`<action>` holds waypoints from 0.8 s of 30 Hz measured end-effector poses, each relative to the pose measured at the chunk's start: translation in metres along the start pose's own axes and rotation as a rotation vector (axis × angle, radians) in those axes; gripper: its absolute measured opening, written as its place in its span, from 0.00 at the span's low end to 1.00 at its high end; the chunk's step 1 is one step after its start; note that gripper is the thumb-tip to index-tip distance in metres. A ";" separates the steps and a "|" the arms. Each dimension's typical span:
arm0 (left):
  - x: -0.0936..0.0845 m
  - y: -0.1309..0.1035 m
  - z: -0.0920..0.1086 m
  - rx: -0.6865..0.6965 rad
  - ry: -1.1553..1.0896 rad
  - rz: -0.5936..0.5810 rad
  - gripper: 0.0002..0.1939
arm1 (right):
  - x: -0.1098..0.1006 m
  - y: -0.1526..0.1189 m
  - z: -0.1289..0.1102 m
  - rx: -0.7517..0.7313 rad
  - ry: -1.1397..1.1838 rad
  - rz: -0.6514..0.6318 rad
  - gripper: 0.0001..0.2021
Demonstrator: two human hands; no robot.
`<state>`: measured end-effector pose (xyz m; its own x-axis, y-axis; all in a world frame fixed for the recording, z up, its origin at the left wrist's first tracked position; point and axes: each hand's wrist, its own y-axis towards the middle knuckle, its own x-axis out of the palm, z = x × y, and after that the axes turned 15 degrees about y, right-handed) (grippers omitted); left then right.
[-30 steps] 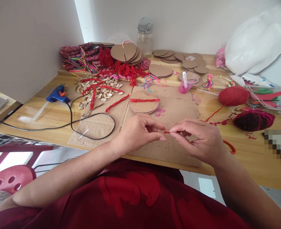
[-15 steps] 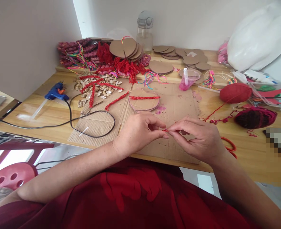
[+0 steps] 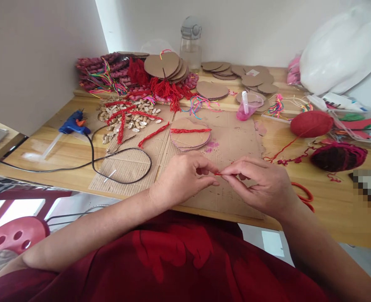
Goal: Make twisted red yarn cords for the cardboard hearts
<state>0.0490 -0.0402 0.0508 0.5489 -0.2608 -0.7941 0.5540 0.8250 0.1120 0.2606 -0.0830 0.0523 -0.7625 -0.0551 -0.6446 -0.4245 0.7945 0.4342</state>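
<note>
A short bit of red yarn (image 3: 217, 173) shows between my hands above the cardboard mat (image 3: 201, 193). My right hand (image 3: 257, 184) pinches it between thumb and fingertips. At its other end, the curled fingertips of my left hand (image 3: 185, 178) hold it, the thumb slightly lower and a little apart. Most of the yarn is hidden by the fingers. Just beyond the hands lies a cardboard heart (image 3: 188, 140) with a red braided yarn strip (image 3: 190, 131) across it. Another red yarn strip (image 3: 154, 134) lies left of the heart, near a pile of peanut shells (image 3: 141, 119).
A blue glue gun (image 3: 75, 124) with a looping black cord stands at left. Cardboard pieces (image 3: 212, 89), a bottle (image 3: 190, 46) and a pink cup (image 3: 245, 111) are at the back. Red yarn balls (image 3: 311, 124) and orange scissor handles (image 3: 304, 193) lie at right.
My left thumb has dropped slightly away from the index finger, so a little more of the red yarn shows. My right hand keeps its pinch in nearly the same place.
</note>
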 end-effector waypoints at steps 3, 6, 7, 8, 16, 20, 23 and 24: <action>0.000 0.000 -0.001 -0.003 0.030 0.041 0.12 | 0.000 0.000 0.001 -0.005 -0.012 -0.004 0.05; 0.001 0.000 0.000 0.031 0.052 0.080 0.12 | 0.002 0.001 0.002 -0.007 -0.022 -0.004 0.05; 0.001 0.000 0.000 0.044 0.051 0.083 0.11 | 0.002 0.001 0.003 -0.006 -0.026 -0.007 0.05; 0.001 0.001 0.000 0.053 0.046 0.085 0.10 | 0.003 0.001 0.003 -0.006 -0.029 -0.008 0.04; 0.001 0.004 0.000 0.024 -0.004 0.014 0.04 | 0.002 0.002 0.006 -0.022 0.005 -0.028 0.05; 0.002 0.005 -0.001 0.014 -0.016 0.007 0.02 | 0.003 0.002 0.008 -0.022 0.006 -0.021 0.04; 0.002 0.006 -0.003 0.006 -0.041 0.000 0.02 | 0.004 0.001 0.010 -0.036 0.013 -0.003 0.04; 0.003 0.007 -0.003 0.006 -0.051 -0.005 0.03 | 0.005 0.001 0.011 -0.036 0.015 0.001 0.04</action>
<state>0.0520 -0.0338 0.0475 0.5775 -0.2904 -0.7630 0.5607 0.8204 0.1121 0.2621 -0.0755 0.0428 -0.7703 -0.0638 -0.6345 -0.4408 0.7722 0.4576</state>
